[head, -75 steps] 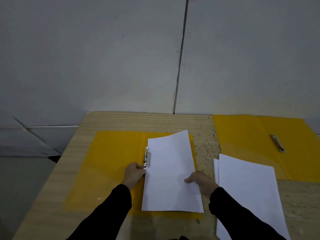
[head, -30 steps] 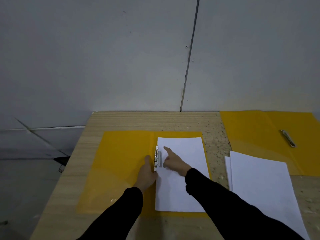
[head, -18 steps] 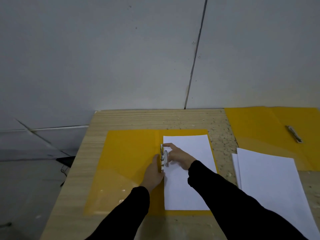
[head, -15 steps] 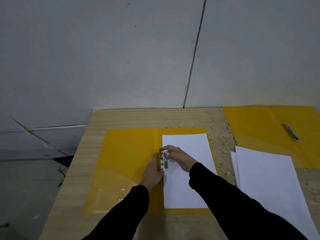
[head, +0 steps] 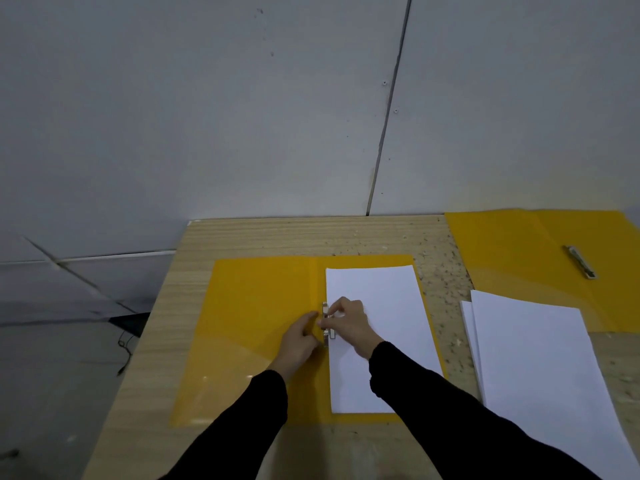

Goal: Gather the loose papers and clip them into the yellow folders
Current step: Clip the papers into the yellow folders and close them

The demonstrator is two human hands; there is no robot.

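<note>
The left hand (head: 300,337) steadied the open yellow folder (head: 263,323) while the right hand (head: 348,323) fingers (head: 333,310), pinched together on the metal clip (head: 327,323), secured the sheet (head: 377,327).

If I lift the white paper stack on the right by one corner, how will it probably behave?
The loose paper stack would probably droop: the sheets look thin. It may also fan apart, since one sheet edge already sticks out at its left and nothing clips it. It likely slides easily on the wooden table.
</note>
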